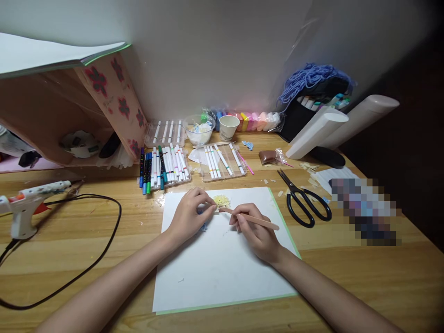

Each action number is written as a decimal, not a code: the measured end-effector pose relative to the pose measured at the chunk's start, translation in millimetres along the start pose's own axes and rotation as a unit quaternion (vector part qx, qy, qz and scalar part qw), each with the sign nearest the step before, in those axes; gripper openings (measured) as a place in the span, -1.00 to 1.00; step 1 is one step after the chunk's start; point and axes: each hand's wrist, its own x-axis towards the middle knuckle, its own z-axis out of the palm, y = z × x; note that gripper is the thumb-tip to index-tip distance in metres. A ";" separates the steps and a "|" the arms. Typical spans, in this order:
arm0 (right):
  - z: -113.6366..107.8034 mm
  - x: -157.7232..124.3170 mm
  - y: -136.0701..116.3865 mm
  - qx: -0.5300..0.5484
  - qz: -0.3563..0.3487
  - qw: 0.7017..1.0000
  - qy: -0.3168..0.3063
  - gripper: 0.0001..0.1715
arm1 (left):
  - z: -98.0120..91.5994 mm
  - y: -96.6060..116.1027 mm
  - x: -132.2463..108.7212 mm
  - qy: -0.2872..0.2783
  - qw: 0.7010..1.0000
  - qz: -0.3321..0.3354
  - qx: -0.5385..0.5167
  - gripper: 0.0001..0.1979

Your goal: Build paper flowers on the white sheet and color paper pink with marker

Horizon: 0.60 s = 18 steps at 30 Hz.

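A white sheet [222, 273] with a green edge lies on the wooden desk in front of me. Near its top sits a small yellow clay shape [222, 200], with a bit of blue clay [204, 226] peeking out under my left hand. My left hand [190, 216] rests on the sheet with fingers curled and pinched at the yellow shape's left edge. My right hand [255, 231] grips a thin wooden stick [258, 221], its tip pointing left and touching the yellow clay.
Black scissors [302, 200] lie right of the sheet. Marker trays [166, 166], a clear bowl [199, 129], a paper cup [229, 126] and coloured clay packs [256, 121] line the back. A glue gun [24, 203] with a black cord [86, 259] lies at left. White tubes [319, 130] lean at right.
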 end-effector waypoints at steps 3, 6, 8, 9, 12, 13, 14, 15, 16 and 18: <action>0.6 0.5 -0.9 -0.037 -0.023 0.999 -0.015 -0.87 | -0.4 0.4 0.3 -0.001 1.000 -0.002 -0.001 -0.91; 1.1 2.4 -1.8 -0.057 -0.030 0.998 -0.028 -0.86 | -1.0 1.0 0.7 0.000 1.000 -0.004 -0.001 -0.91; 1.2 3.1 -2.0 -0.061 -0.031 0.997 -0.028 -0.86 | -1.3 1.3 0.8 -0.002 1.000 -0.002 0.001 -0.91; 1.3 3.3 -2.0 -0.062 -0.031 0.997 -0.028 -0.86 | -1.3 1.5 0.8 -0.004 1.000 -0.001 0.002 -0.90; 1.4 3.7 -2.4 -0.073 -0.034 0.996 -0.030 -0.86 | -0.9 2.1 1.0 -0.010 1.000 0.002 0.006 -0.90; 1.5 3.8 -2.7 -0.078 -0.034 0.996 -0.031 -0.85 | -0.7 2.2 1.2 -0.010 1.000 0.002 0.008 -0.90; 1.6 3.9 -3.1 -0.081 -0.033 0.996 -0.032 -0.85 | -0.6 2.2 1.4 -0.009 1.000 0.003 0.009 -0.90; 1.7 4.1 -3.5 -0.082 -0.032 0.996 -0.033 -0.85 | -0.4 2.2 1.6 -0.007 1.000 0.002 0.010 -0.90; 1.9 4.2 -4.1 -0.082 -0.029 0.996 -0.033 -0.85 | -0.3 2.0 1.7 -0.006 1.000 0.002 0.009 -0.90; 2.1 4.6 -5.2 -0.079 -0.022 0.996 -0.033 -0.85 | -0.1 1.5 1.9 -0.004 1.000 0.001 0.008 -0.90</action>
